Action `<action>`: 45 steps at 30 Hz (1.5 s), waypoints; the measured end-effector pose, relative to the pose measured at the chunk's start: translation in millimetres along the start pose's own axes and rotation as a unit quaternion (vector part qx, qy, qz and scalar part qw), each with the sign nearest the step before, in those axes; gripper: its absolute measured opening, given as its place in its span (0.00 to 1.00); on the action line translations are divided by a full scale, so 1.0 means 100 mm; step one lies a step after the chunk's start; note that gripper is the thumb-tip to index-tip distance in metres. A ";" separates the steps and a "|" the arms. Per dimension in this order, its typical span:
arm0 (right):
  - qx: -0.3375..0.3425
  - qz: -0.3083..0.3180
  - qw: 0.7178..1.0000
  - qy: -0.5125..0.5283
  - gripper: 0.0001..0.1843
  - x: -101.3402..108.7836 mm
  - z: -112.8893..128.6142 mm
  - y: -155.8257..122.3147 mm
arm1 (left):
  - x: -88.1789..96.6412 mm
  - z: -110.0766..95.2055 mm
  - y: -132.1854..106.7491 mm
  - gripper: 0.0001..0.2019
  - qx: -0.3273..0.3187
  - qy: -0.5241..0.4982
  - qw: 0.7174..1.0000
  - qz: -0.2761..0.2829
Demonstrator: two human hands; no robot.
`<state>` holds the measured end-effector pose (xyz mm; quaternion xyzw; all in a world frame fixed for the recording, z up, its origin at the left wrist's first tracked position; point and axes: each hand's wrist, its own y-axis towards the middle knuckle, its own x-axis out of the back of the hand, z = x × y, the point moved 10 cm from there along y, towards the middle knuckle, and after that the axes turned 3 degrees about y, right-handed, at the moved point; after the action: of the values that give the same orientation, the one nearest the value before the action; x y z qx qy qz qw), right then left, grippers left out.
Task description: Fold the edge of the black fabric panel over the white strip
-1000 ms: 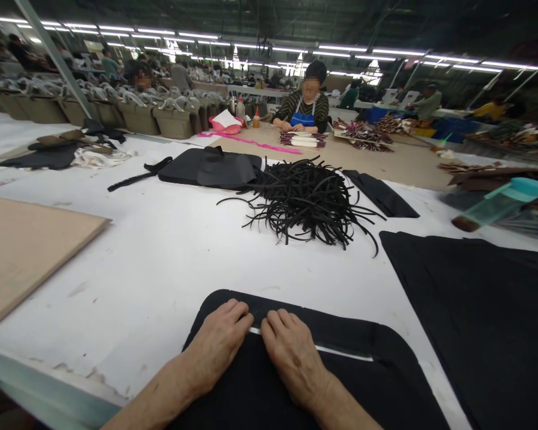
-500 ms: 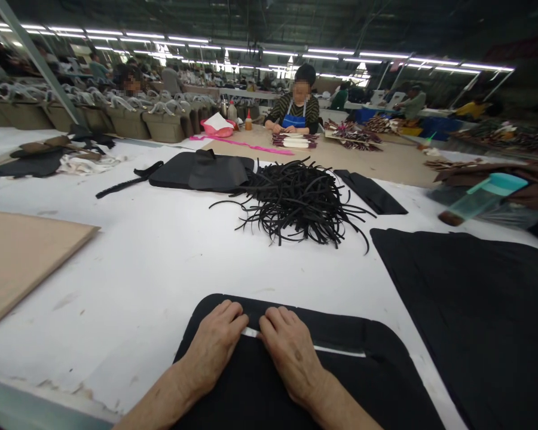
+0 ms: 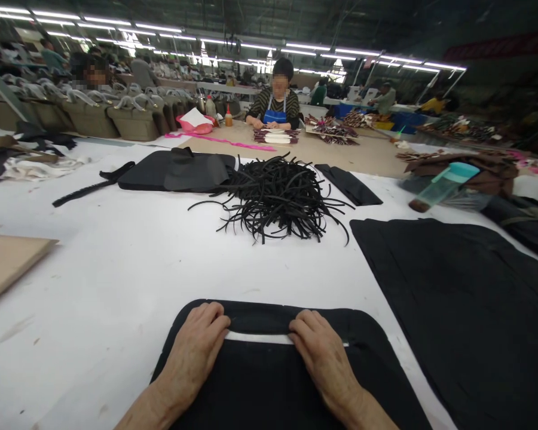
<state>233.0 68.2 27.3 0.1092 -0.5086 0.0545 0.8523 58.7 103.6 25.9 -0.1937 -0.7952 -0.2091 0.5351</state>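
Note:
A black sheet panel with rounded far corners lies at the near edge of the table. Across it, near its far edge, runs a narrow white strip; whether this is a slot or a tape I cannot tell. My left hand lies at the strip's left end, its fingers bent and closed on the panel's far band. Towards the strip's right end my right hand grips the same band, fingers curled with the thumb by the white line. Both sets of fingertips are partly hidden.
Beyond the panel lies a heap of thin black strips. Large black sheets lie to the right, near a teal-lidded bottle. A beige board is at left. Across the table sits a person in a blue apron.
My hands have moved apart along the white strip, the left one leftwards and the right one rightwards. More of the strip shows between them. The camera view has turned slightly right.

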 end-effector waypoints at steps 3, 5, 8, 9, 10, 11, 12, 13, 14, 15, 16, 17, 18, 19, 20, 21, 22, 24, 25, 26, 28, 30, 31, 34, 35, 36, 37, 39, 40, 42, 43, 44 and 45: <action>-0.033 0.003 0.999 0.039 0.09 0.02 -0.08 -0.02 | 0.00 0.03 0.01 0.09 0.009 -0.015 1.000 0.000; -0.054 0.001 0.997 0.060 0.11 0.04 -0.13 -0.03 | -0.01 0.04 0.02 0.08 0.014 -0.026 1.000 0.005; -0.052 0.006 0.998 0.043 0.12 0.06 -0.13 -0.02 | -0.01 0.05 0.03 0.08 0.017 -0.036 0.999 0.010; -0.045 0.012 0.999 0.028 0.11 0.05 -0.11 -0.02 | 0.00 0.05 0.03 0.08 0.015 -0.038 0.999 0.007; -0.039 0.018 0.999 0.014 0.09 0.05 -0.10 -0.02 | 0.01 0.05 0.04 0.07 0.013 -0.041 0.999 0.003; -0.037 0.022 0.999 0.003 0.09 0.04 -0.10 -0.02 | 0.02 0.05 0.04 0.07 0.010 -0.043 0.999 -0.001; -0.039 0.023 0.999 -0.001 0.09 0.04 -0.11 -0.02 | 0.03 0.04 0.04 0.07 0.006 -0.045 0.999 -0.005; -0.043 0.020 0.999 -0.001 0.09 0.05 -0.12 -0.02 | 0.04 0.04 0.05 0.08 0.003 -0.045 0.999 -0.008; -0.048 0.016 0.999 0.001 0.09 0.06 -0.13 -0.02 | 0.04 0.04 0.05 0.08 0.001 -0.045 0.999 -0.008; -0.051 0.012 0.999 0.005 0.09 0.06 -0.14 -0.02 | 0.04 0.03 0.05 0.09 0.000 -0.044 0.999 -0.007; -0.053 0.008 0.999 0.008 0.09 0.07 -0.14 -0.01 | 0.03 0.03 0.06 0.09 0.000 -0.043 0.999 -0.004; -0.054 0.006 0.998 0.011 0.09 0.07 -0.14 -0.01 | 0.02 0.03 0.06 0.09 0.002 -0.043 0.999 -0.002; -0.055 0.005 0.998 0.013 0.09 0.07 -0.14 -0.01 | 0.01 0.04 0.06 0.10 0.005 -0.043 0.999 0.000; -0.057 0.006 0.998 0.014 0.09 0.07 -0.14 -0.01 | 0.01 0.04 0.06 0.10 0.010 -0.045 0.999 0.002; -0.060 0.009 0.998 0.014 0.09 0.06 -0.15 -0.01 | 0.00 0.05 0.06 0.10 0.015 -0.046 0.999 0.002; -0.063 0.013 0.998 0.012 0.09 0.05 -0.15 -0.01 | 0.00 0.05 0.06 0.10 0.020 -0.048 0.999 0.003; -0.066 0.017 0.998 0.007 0.09 0.03 -0.16 -0.01 | 0.00 0.06 0.06 0.10 0.025 -0.049 0.998 0.003; -0.070 0.021 0.997 -0.010 0.09 0.00 -0.18 -0.01 | 0.00 0.06 0.06 0.10 0.035 -0.048 0.998 0.001; -0.070 0.021 0.997 -0.020 0.09 -0.02 -0.18 -0.01 | 0.00 0.06 0.06 0.10 0.040 -0.045 0.998 0.000; -0.070 0.019 0.997 -0.030 0.10 -0.03 -0.19 -0.01 | 0.00 0.06 0.05 0.10 0.045 -0.042 0.998 -0.001; -0.068 0.015 0.996 -0.049 0.11 -0.06 -0.19 -0.02 | 0.01 0.04 0.05 0.11 0.057 -0.030 0.998 -0.004; -0.068 0.013 0.995 -0.070 0.11 -0.08 -0.18 -0.02 | 0.02 0.03 0.06 0.11 0.073 -0.009 0.997 -0.002; -0.069 0.013 0.994 -0.081 0.11 -0.08 -0.18 -0.01 | 0.02 0.02 0.06 0.11 0.083 0.005 0.997 0.002; -0.079 0.023 0.991 -0.107 0.10 -0.08 -0.19 0.01 | -0.01 0.01 0.09 0.11 0.115 0.053 0.991 0.036; -0.085 0.031 0.990 -0.112 0.10 -0.09 -0.19 0.03 | -0.02 0.01 0.10 0.11 0.124 0.068 0.989 0.049; -0.092 0.042 0.988 -0.115 0.10 -0.09 -0.20 0.04 | -0.03 0.01 0.11 0.12 0.132 0.080 0.986 0.060; -0.100 0.053 0.987 -0.116 0.10 -0.10 -0.20 0.04 | -0.03 0.01 0.12 0.12 0.138 0.088 0.984 0.068; -0.118 0.074 0.983 -0.119 0.10 -0.10 -0.22 0.05 | -0.02 0.01 0.14 0.12 0.146 0.096 0.982 0.073; -0.126 0.083 0.981 -0.120 0.10 -0.10 -0.22 0.06 | -0.01 0.01 0.14 0.12 0.150 0.096 0.981 0.072; -0.140 0.096 0.978 -0.123 0.10 -0.08 -0.23 0.06 | 0.00 0.02 0.15 0.12 0.158 0.095 0.980 0.070; -0.144 0.101 0.977 -0.123 0.10 -0.08 -0.23 0.07 | 0.01 0.03 0.14 0.12 0.162 0.094 0.980 0.069; -0.149 0.107 0.976 -0.121 0.10 -0.07 -0.23 0.08 | 0.02 0.03 0.14 0.12 0.167 0.093 0.979 0.069; -0.154 0.112 0.974 -0.119 0.10 -0.06 -0.22 0.09 | 0.02 0.03 0.14 0.12 0.170 0.093 0.978 0.070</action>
<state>247.7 82.1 13.0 -0.0752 -0.6180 0.0575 0.7805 63.0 116.8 28.0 -0.1343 -0.7504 -0.0499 0.6453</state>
